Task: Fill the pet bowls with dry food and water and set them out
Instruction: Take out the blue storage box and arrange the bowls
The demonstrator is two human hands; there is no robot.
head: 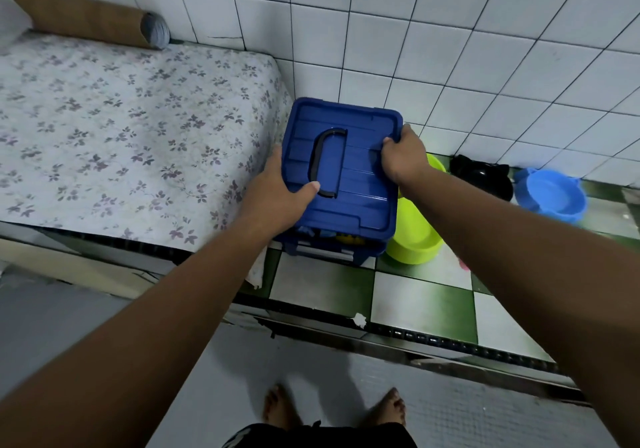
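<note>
A dark blue plastic storage box with a black carry handle on its lid stands on the green-and-white tiled ledge. My left hand grips the lid's left edge, thumb on top. My right hand holds the lid's right edge near the far corner. Just right of the box sits a lime green bowl, partly hidden by my right forearm. Farther right are a black cat-shaped bowl and a light blue bowl by the wall. What the bowls hold cannot be seen.
A counter with a floral cover lies left of the box, with a brown cardboard tube at its back. White tiled wall stands behind. The ledge's front edge drops to a grey floor where my bare feet stand.
</note>
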